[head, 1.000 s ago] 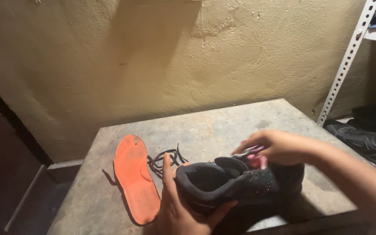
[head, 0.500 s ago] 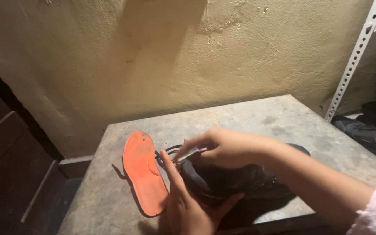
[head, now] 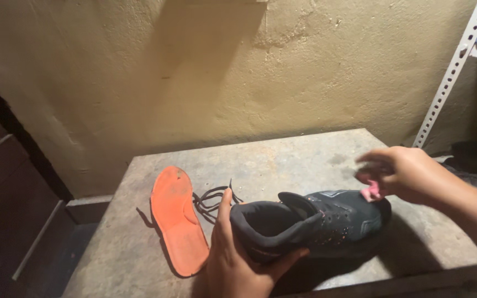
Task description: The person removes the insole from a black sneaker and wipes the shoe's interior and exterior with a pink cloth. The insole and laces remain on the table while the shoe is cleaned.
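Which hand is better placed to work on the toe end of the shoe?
Right. The right hand hovers over the black shoe's toe, pinching something pink, while the left hand grips the heel.

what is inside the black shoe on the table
Through the black lace-up shoe's opening only dark lining and the raised tongue show. The toe end is hidden in shadow. An orange foam insole lies outside, beside the left hand.

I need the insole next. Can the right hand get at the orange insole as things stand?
Probably not directly: the right hand hovers at the toe of the black shoe, which lies between it and the orange insole.
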